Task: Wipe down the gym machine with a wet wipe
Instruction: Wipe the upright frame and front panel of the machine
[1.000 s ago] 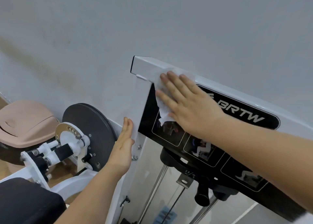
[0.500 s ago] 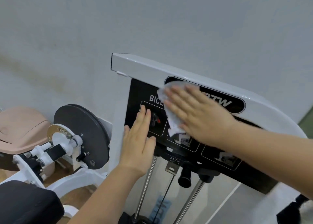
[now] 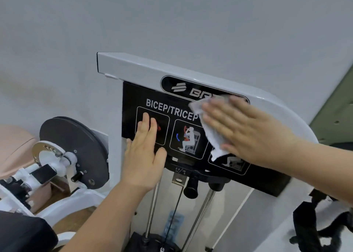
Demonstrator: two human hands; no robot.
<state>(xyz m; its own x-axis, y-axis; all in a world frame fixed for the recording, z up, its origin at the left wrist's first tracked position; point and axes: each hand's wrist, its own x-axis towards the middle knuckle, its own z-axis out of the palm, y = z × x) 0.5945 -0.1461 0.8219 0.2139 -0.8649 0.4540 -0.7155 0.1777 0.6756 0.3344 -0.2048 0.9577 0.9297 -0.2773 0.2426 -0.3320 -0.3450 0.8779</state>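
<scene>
Right hand (image 3: 246, 129) presses the wet wipe (image 3: 212, 135) flat-fingered on the instruction panel (image 3: 129, 99); unwiped pictograms lie leftward, beside the flat, empty left hand (image 3: 145, 152).

White gym machine (image 3: 133, 66) with a black picture panel (image 3: 133, 99) on its front. Flat on the panel: a crumpled white wet wipe (image 3: 214, 141), pressed under the flat right hand (image 3: 254, 133), and the left hand (image 3: 145, 156), laid near the panel's left end.
</scene>
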